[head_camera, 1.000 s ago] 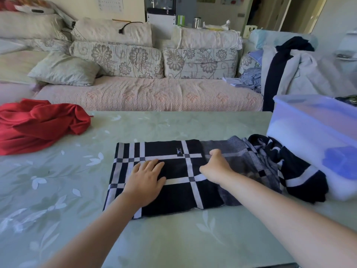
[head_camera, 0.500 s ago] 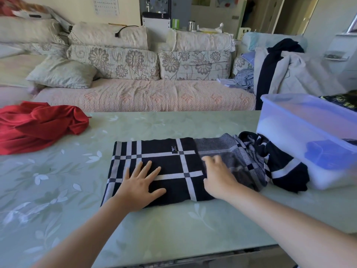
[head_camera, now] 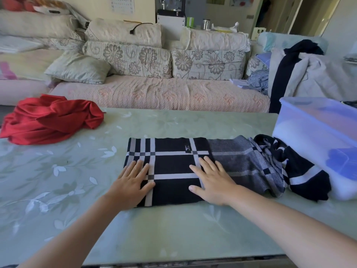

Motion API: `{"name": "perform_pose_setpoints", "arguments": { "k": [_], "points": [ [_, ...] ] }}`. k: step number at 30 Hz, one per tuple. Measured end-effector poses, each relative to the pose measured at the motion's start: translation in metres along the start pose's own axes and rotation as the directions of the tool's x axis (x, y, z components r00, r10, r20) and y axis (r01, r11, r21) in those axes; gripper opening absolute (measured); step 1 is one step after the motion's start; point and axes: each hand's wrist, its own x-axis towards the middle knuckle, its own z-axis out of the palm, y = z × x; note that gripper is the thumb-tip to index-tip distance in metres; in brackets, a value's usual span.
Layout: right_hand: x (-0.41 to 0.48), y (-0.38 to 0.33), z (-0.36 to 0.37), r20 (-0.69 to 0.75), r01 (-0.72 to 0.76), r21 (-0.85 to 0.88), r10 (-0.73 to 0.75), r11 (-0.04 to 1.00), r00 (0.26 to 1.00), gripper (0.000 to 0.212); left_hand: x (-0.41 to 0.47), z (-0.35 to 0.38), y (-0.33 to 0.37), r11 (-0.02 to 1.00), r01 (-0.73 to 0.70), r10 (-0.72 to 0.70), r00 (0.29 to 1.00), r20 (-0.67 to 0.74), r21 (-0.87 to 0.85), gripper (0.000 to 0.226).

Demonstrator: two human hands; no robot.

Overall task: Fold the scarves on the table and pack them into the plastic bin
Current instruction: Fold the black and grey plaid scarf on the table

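Scarves, two: a black checked scarf (head_camera: 173, 167) folded flat at centre frame, its loose right end bunched against the plastic bin (head_camera: 316, 132); a red scarf (head_camera: 50, 118) crumpled at upper left. Bin, one, at right edge. Left hand (head_camera: 133, 185) and right hand (head_camera: 214, 182) lie flat on the fold, fingers straight, slightly spread. Table (head_camera: 173, 122) surface shows between the scarves.

Both bare forearms are reaching forward from the near edge, the left hand (head_camera: 133, 183) lying palm-down with fingers straight and together, the right hand (head_camera: 211, 181) lying flat beside it, fingers spread, thumb out.
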Motion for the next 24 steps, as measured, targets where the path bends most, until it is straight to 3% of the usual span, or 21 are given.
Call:
{"name": "perform_pose_setpoints", "arguments": {
  "k": [5,8,10,15,19,21,24],
  "points": [
    [0.038,-0.06,-0.015,-0.139,0.127,0.113,-0.11,0.985,0.984,0.059,-0.013,-0.01,-0.026,0.998,0.048,-0.047,0.999,0.013,-0.043,0.077],
    [0.078,-0.096,-0.028,-0.129,0.203,0.131,-0.186,0.97,0.974,0.051,-0.02,-0.025,-0.038,0.998,0.04,-0.043,0.998,-0.049,-0.053,0.061],
    [0.108,-0.115,-0.041,-0.119,0.244,0.088,-0.233,0.966,0.965,0.056,-0.024,-0.034,-0.046,0.999,0.039,-0.04,0.992,-0.123,-0.014,0.05],
    [0.173,-0.154,-0.068,-0.153,0.307,-0.13,-0.325,0.943,0.933,0.074,-0.024,-0.038,-0.054,0.993,0.061,-0.047,0.989,-0.143,0.097,0.054],
    [0.218,-0.164,-0.065,-0.046,0.377,-0.274,-0.403,0.885,0.914,0.082,-0.017,-0.037,-0.059,0.994,0.056,-0.041,0.988,-0.146,0.098,0.058],
    [0.232,-0.163,-0.06,-0.017,0.424,-0.276,-0.445,0.863,0.895,0.079,-0.014,-0.037,-0.061,0.993,0.075,-0.061,0.988,-0.144,0.09,0.061],
    [0.249,-0.162,-0.057,-0.087,0.399,-0.157,-0.415,0.904,0.906,0.056,-0.012,-0.035,-0.061,0.99,0.101,-0.087,0.986,-0.14,0.095,0.063]
  ]
}}
